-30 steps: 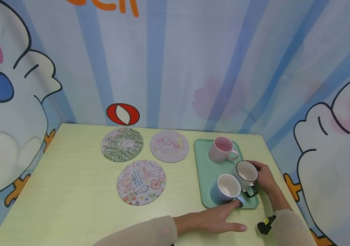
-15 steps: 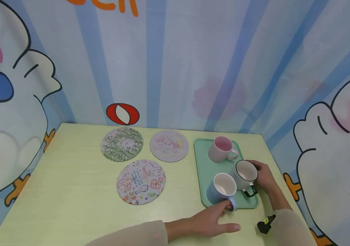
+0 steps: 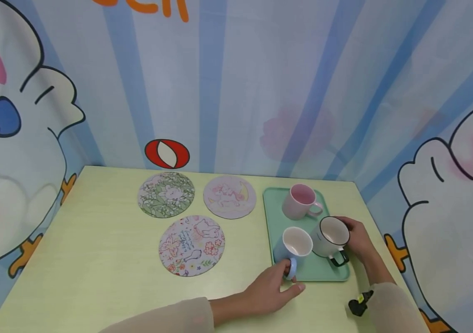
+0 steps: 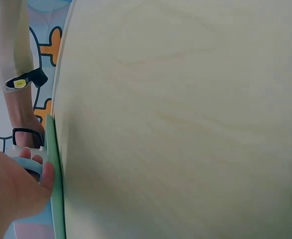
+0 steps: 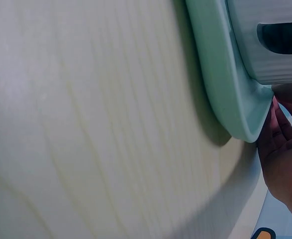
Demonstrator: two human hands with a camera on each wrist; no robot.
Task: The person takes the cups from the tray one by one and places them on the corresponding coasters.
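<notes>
A light blue mug stands at the near left part of the green tray in the head view, its handle facing me. My left hand pinches that handle with curled fingers, and the left wrist view shows the fingertips at the blue handle. On its right is a white mug with a black rim and black handle. My right hand holds the white mug's outer side, its fingertips hidden behind the mug. Beside the tray's corner in the right wrist view, those fingers meet the mug's side.
Behind them on the tray stands a pink mug. Three round printed mats lie to the left: a green one, a pale pink one and a flowered one. A striped curtain backs the pale yellow table.
My left hand has moved left with the blue mug, which slid away from the white mug and turned its handle toward me. My fingers have curled round that handle. The right hand stays put.
</notes>
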